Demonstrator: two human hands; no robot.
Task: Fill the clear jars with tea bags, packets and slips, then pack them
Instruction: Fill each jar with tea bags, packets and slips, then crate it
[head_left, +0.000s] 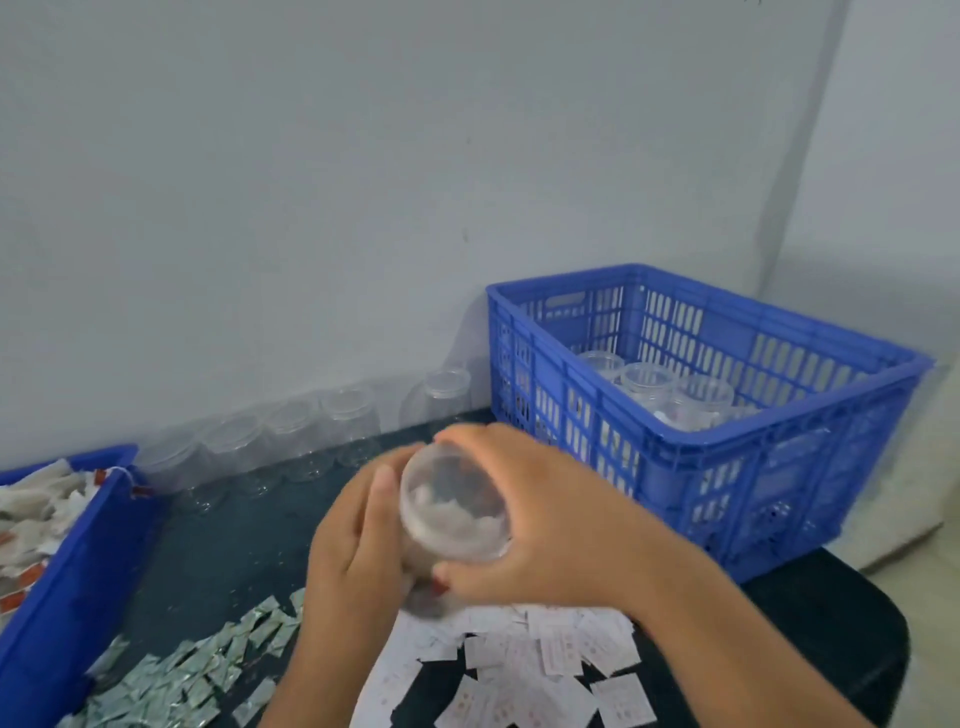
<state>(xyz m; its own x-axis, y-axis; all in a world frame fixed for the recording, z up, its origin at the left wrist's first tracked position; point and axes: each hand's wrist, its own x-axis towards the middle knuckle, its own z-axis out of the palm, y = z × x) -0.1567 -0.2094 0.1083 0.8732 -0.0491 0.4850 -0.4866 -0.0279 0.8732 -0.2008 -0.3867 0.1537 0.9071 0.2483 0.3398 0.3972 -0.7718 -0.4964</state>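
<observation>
Step in hand: both hands held one clear jar (452, 506) up off the table (223, 561), mouth tipped toward the camera. I judged it was being checked or settled before going into the blue crate (779, 493).
Jar position: just left of the crate's near corner and in front of it, in the air. It was not touching the crate.
Jar contents: pale tea bags (447, 514) showed inside. The blur hid whether a packet or slip was in there.
Left hand (348, 551): on the side of the jar away from the crate, thumb up along the wall and fingers curled behind it, gripping.
Right hand (540, 519): on the crate side, fingers (467, 436) arched over the rim and thumb (457, 577) under the body, clasping the jar.
Doing it well: I would level the mouth before moving so nothing slid out. I would confirm all three items by looking, then lower the jar upright beside the packed jars (649, 384).
Supplies: slips (561, 654) lay in front of the crate. Packets (197, 670) lay further left of it.
Stock: empty jars (291, 441) stood in a row left of the crate, along the wall.
</observation>
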